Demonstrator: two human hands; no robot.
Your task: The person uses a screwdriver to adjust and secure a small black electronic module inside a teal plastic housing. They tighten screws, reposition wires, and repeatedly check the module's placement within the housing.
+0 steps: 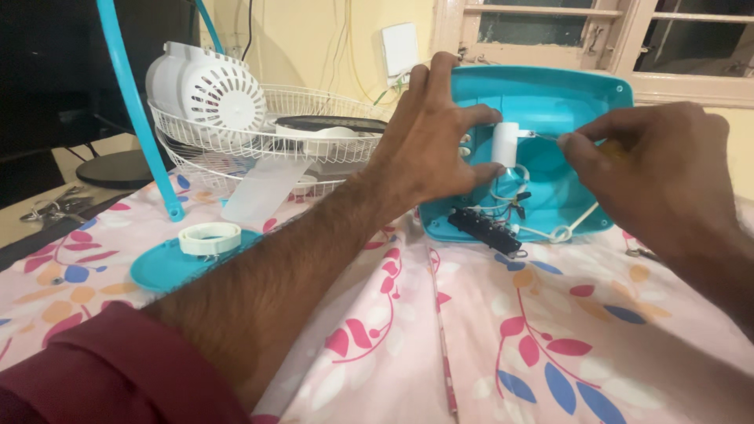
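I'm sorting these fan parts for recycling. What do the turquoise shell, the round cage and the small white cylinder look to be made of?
The turquoise shell looks like moulded plastic: smooth, slightly glossy, with rounded edges. The round cage seems to be thin metal wire with a white coating, though this can't be confirmed. The small white cylinder, held by the left hand, appears to be smooth matte plastic.
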